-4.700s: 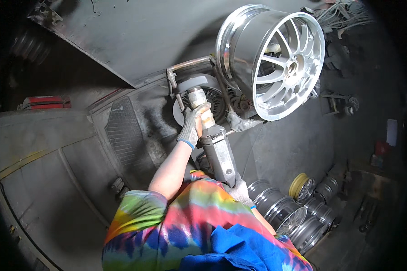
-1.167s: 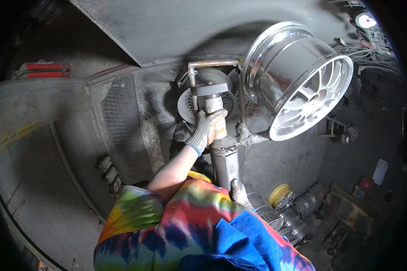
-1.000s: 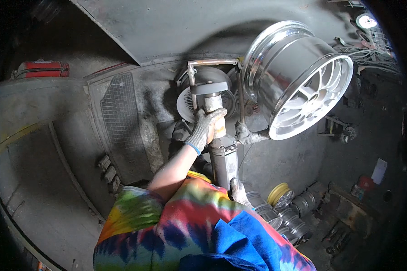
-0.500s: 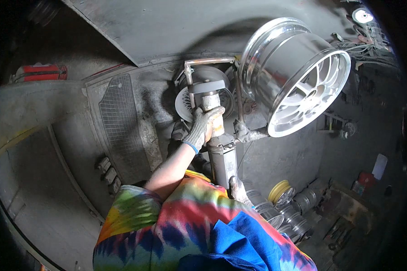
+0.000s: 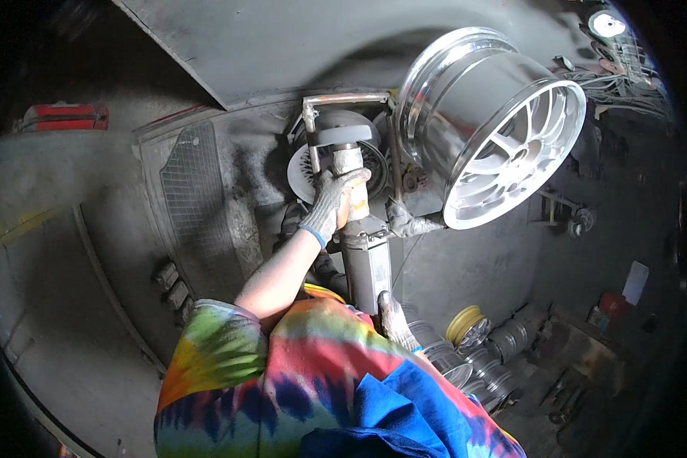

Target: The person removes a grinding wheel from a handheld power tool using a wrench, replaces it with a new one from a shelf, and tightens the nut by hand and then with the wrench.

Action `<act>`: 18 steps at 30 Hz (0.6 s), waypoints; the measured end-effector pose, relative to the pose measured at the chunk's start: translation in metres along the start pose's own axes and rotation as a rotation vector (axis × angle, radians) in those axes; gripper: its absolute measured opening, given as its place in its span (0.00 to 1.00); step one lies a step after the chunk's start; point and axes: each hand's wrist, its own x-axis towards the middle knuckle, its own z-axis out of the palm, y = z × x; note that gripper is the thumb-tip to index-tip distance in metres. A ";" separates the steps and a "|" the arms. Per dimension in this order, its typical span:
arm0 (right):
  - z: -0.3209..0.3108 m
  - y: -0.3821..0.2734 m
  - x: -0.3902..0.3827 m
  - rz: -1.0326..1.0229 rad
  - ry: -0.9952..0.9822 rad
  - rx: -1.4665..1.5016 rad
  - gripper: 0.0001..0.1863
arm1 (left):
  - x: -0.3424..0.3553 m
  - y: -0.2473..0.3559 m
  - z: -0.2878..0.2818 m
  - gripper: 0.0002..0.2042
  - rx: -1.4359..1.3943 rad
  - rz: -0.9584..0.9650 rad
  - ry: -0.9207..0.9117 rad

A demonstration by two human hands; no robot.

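A long grey power grinder points away from my body, with a thick pale disc at its far end. My left hand, in a dirty knit glove with a blue cuff, wraps around its light-coloured neck. At the near end my right hand, also gloved, grips the rear of the tool body, partly hidden by my shirt. To the right of the disc, a large polished wheel rim is held tilted, its spoked face turned to the lower right. The disc is apart from the rim.
A metal pipe frame stands around the disc, with another round mesh-pattern rim behind it. Several wheel rims, one yellow, lie at the lower right. A grey panel rises behind; cables hang at upper right.
The view has shifted slightly, moving the scene a little to the left. The grinder's disc end sits slightly farther from me. Both hands keep their hold.
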 end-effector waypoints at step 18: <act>0.000 -0.058 -0.010 0.190 -0.050 -0.191 0.36 | 0.005 -0.005 -0.003 0.14 -0.050 -0.025 0.017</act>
